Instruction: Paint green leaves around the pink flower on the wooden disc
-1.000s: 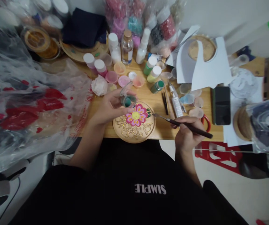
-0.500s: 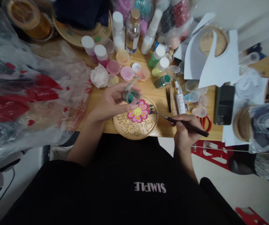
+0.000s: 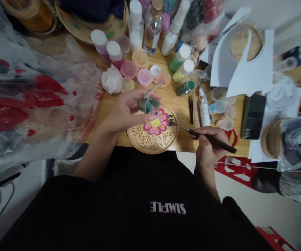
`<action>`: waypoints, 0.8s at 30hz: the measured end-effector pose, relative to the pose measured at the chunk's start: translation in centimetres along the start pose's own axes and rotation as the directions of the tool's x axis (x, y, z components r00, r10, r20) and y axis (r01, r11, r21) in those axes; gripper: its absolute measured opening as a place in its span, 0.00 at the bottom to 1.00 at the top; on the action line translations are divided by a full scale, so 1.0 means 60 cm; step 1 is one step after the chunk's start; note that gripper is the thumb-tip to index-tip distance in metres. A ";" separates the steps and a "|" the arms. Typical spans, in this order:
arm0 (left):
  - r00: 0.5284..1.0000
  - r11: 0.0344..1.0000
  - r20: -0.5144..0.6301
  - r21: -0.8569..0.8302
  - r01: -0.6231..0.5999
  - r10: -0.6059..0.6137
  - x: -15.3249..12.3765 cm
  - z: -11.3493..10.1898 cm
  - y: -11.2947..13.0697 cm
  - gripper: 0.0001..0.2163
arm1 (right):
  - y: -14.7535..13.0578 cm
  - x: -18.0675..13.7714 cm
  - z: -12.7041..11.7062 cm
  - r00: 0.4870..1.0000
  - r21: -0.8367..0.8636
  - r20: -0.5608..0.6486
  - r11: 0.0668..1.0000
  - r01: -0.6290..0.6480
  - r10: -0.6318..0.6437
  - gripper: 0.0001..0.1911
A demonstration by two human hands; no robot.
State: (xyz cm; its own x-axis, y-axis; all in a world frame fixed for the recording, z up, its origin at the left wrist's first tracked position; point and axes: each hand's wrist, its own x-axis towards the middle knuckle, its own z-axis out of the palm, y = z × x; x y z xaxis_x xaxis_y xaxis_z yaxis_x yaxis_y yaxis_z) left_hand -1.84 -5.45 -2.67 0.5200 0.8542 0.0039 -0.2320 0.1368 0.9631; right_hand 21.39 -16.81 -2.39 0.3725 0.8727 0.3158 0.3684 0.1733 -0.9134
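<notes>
My left hand [image 3: 125, 109] is closed around a small clear cup [image 3: 153, 105] of dark green material, with a stick [image 3: 152, 90] leaning out of it. The cup is held over the upper edge of a round wooden board [image 3: 154, 149]. On the board is a pink flower [image 3: 161, 123] with a yellow centre, above gold outlines. My right hand [image 3: 206, 143] grips a palette knife [image 3: 214, 142] by its dark handle. Its thin metal tip is at the green leaves [image 3: 170, 119] right of the flower; whether it touches them I cannot tell.
Small cups of coloured material [image 3: 144, 77] and capped bottles [image 3: 114, 54] stand behind the board. An open green bottle [image 3: 185, 88], black tweezers [image 3: 190, 109] and a white bottle [image 3: 204, 112] lie to the right. A phone [image 3: 253, 117] is farther right; a plastic bag [image 3: 87, 101] covers the left.
The whole view has shifted slightly, so the table things sit a little farther right. Both hands keep their holds, and the knife tip stays by the green leaves.
</notes>
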 end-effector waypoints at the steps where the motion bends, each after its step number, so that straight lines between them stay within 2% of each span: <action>1: 1.000 1.000 -0.005 0.003 0.005 -0.005 0.000 0.000 0.000 0.18 | 0.000 0.000 0.000 1.000 0.001 -0.002 1.000 -0.002 0.002 0.02; 16: 0.997 0.997 0.038 -0.004 -0.071 0.071 0.004 -0.004 -0.006 0.18 | -0.002 -0.001 -0.001 0.999 -0.056 -0.040 0.998 -0.024 0.022 0.03; 24: 1.000 1.000 -0.012 0.016 0.004 -0.003 0.001 0.001 0.001 0.18 | 0.003 -0.001 0.003 0.999 -0.021 -0.040 0.999 -0.024 0.023 0.02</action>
State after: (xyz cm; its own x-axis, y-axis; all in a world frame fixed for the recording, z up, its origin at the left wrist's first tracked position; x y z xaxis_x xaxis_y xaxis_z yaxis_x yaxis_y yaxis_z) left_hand -1.77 -5.41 -2.58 0.5105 0.8599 -0.0027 -0.2172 0.1320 0.9672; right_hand 21.29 -16.76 -2.61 0.4145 0.8575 0.3046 0.3771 0.1428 -0.9151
